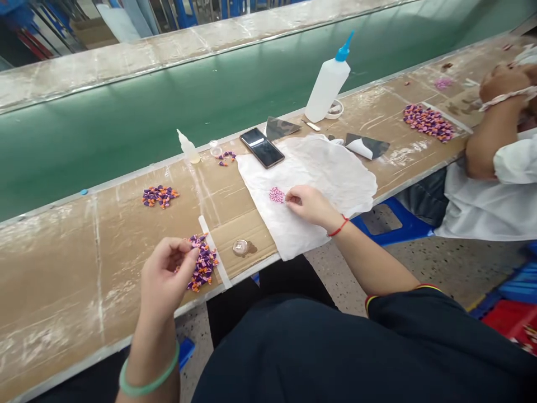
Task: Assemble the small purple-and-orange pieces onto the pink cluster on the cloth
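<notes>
My left hand (165,274) hovers over a heap of small purple and orange pieces (203,263) near the front edge of the cardboard-covered bench (62,268); its fingers are curled in a pinch on something too small to name. My right hand (308,204) rests on a crumpled white paper sheet (323,173), fingertips pinched beside a small cluster of pink beads (277,195). A white strip (213,252) lies next to the heap.
A second purple-orange heap (159,196), a small glue bottle (188,148), a phone (262,147), a big white bottle with blue nozzle (328,84) and a small round lid (240,247) lie about. Another person's arm (490,129) works at right by another heap (428,121). A green conveyor belt (168,112) runs behind.
</notes>
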Demonstrator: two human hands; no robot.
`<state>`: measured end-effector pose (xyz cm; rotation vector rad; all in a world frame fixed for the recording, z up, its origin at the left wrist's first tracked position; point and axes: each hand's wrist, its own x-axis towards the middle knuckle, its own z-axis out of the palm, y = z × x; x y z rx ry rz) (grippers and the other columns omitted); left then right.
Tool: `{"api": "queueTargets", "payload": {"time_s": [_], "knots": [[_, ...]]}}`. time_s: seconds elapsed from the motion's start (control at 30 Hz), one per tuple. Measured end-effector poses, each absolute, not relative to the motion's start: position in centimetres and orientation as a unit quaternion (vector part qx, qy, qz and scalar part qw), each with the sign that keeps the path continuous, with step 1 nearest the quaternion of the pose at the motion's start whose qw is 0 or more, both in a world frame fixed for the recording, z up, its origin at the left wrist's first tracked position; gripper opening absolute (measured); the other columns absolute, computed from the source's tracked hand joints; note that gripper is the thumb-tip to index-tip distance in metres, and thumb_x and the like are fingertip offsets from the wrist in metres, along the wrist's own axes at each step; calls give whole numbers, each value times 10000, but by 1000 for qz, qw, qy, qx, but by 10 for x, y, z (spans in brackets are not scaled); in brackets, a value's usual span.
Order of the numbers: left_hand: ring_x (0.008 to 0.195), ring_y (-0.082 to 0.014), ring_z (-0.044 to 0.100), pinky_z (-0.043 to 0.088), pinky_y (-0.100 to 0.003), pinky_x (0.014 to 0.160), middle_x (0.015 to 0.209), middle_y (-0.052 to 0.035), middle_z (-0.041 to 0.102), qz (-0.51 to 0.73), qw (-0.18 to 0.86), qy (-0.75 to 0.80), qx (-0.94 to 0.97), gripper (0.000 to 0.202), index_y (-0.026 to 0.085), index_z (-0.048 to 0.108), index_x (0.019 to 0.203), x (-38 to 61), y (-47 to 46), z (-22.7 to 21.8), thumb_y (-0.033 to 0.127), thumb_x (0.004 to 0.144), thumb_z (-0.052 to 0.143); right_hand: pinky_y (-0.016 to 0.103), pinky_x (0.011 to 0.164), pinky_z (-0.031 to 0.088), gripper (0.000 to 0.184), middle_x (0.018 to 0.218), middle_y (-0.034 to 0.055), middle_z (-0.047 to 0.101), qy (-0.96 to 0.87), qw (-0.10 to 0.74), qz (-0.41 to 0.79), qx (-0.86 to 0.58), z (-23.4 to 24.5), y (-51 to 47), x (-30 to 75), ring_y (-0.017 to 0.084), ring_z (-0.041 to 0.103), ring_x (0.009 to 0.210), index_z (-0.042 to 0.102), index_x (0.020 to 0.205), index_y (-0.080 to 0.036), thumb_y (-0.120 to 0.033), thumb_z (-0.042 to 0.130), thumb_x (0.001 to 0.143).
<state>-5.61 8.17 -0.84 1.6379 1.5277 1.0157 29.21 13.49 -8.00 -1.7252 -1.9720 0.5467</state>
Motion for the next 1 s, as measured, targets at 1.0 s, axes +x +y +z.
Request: {"api": "queueTargets", "payload": {"time_s": [1.0], "knots": [[564,-117,549,432,-212,531,649,-40,669,334,505,464,647,192,135,691,751,33,76,-11,279,824,589,360,741,402,180,837,67,517,-901,236,137,-337,-4,85,226,228,437,789,476,853,-179,-32,410,932]]}}
